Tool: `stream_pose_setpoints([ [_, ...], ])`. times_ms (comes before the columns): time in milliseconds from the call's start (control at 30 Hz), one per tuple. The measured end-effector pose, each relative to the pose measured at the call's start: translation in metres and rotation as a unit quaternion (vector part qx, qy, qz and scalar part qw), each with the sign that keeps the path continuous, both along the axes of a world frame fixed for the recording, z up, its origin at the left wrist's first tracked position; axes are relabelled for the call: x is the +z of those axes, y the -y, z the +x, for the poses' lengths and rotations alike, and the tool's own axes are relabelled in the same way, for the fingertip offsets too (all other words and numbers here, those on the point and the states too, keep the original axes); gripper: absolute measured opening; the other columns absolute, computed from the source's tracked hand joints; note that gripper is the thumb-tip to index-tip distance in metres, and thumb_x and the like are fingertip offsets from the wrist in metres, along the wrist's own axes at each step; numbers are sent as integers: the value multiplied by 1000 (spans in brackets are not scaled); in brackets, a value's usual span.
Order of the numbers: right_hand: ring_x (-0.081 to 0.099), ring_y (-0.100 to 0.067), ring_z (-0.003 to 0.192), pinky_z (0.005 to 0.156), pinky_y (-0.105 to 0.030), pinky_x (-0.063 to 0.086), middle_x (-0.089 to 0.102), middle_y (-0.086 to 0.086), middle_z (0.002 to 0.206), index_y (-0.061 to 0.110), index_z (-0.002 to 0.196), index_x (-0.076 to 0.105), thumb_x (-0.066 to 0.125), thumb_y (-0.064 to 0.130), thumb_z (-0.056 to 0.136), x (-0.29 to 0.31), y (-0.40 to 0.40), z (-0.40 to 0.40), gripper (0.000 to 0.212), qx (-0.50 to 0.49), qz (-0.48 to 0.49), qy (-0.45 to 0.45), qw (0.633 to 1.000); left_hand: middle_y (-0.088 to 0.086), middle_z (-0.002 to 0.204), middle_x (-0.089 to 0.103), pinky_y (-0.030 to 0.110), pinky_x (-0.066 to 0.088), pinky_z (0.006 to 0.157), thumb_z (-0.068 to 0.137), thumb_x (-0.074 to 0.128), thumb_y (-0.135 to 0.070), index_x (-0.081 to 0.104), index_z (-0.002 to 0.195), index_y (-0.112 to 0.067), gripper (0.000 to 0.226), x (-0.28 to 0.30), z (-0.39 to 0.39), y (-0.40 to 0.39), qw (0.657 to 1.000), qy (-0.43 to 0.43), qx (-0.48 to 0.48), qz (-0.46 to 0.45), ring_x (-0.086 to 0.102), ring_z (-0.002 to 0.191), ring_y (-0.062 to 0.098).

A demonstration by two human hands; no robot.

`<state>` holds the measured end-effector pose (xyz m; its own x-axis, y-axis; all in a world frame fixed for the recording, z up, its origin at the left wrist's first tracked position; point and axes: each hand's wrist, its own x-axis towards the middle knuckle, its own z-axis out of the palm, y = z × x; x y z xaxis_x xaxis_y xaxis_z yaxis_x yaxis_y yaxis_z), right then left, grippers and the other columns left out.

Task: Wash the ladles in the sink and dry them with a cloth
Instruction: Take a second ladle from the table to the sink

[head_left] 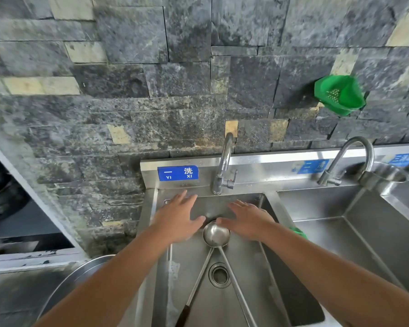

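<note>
Steel ladles lie in the left sink basin [257, 274]; one round bowl [216, 233] shows, and two long handles fan out from it toward me, one with a dark grip [183, 316], one plain steel [236, 289]. Whether a second bowl sits beneath it is hidden. My left hand [177, 218] hovers flat, fingers spread, over the basin's back left. My right hand [248, 220] hovers flat just right of the ladle bowl. Neither hand holds anything. A green cloth [299, 232] peeks out behind my right wrist on the basin divider.
A tap [224, 166] stands behind the left basin, above a drain [220, 274]. A second basin [340, 232] with its own tap [354, 156] lies to the right. A green strainer [339, 94] hangs on the stone wall. A large steel bowl rim [80, 272] is at lower left.
</note>
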<state>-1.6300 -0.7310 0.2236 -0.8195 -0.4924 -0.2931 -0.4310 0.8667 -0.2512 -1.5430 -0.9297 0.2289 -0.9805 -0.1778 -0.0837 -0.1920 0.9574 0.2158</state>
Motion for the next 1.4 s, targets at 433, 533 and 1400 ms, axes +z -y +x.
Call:
stream_pose_setpoints([
  [433,5,-18,152,118,-54,15,6,11,165,36,154,18,30,83,79,6,-2,48,89,14,28,-5,999,0,165,2,46,22,118,88,38,-69,13,155,-32,81,6,47,-2,999,24,-27,-12,6,151,20],
  [533,12,-22,151,116,-52,21,14,8,163,33,151,25,34,80,82,10,-5,49,84,32,31,-12,999,-2,165,2,45,24,118,88,40,-68,15,155,-32,80,7,51,-6,999,27,-25,-5,9,151,19],
  [1400,24,-20,147,114,-46,28,21,3,162,29,153,25,28,85,79,9,183,317,93,561,15,-81,824,-6,145,47,40,47,100,85,51,-57,36,144,-37,63,18,457,10,864,45,502,-6,49,131,22],
])
